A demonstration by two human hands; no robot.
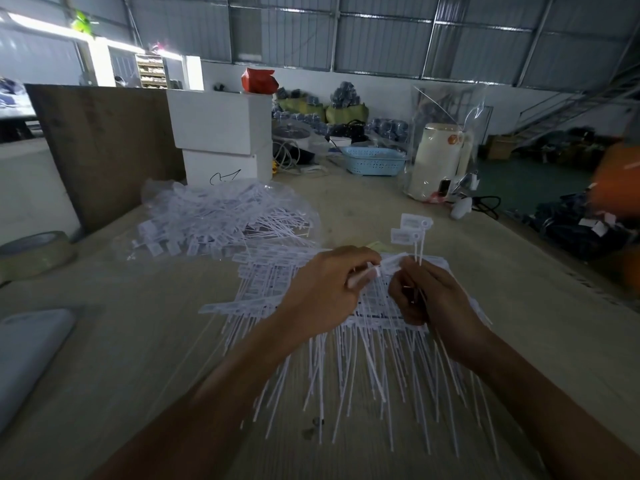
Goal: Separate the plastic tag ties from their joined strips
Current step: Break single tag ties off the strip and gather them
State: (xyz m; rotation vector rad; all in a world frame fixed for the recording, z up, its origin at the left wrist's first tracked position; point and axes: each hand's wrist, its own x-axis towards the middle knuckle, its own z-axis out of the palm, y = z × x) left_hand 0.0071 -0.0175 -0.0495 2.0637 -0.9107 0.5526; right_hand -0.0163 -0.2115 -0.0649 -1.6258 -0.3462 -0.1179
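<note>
At ten o'clock, a clear plastic bag of white joined tag-tie strips (221,216), apparently untouched. At centre on the pale wooden table (104,358), a fanned heap of white plastic tag ties (346,358), seemingly already parted. Left hand (322,289) pinching a white strip end (372,271); right hand (429,296) curled round two upright ties (412,230). Likely well short of done.

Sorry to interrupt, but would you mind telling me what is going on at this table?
A person is pulling white plastic tag ties apart. The left hand pinches one end of a strip, while the right hand grips a few ties whose tags stick upward. Both work above a spread pile of ties on the table; a bagged heap lies behind.
</note>
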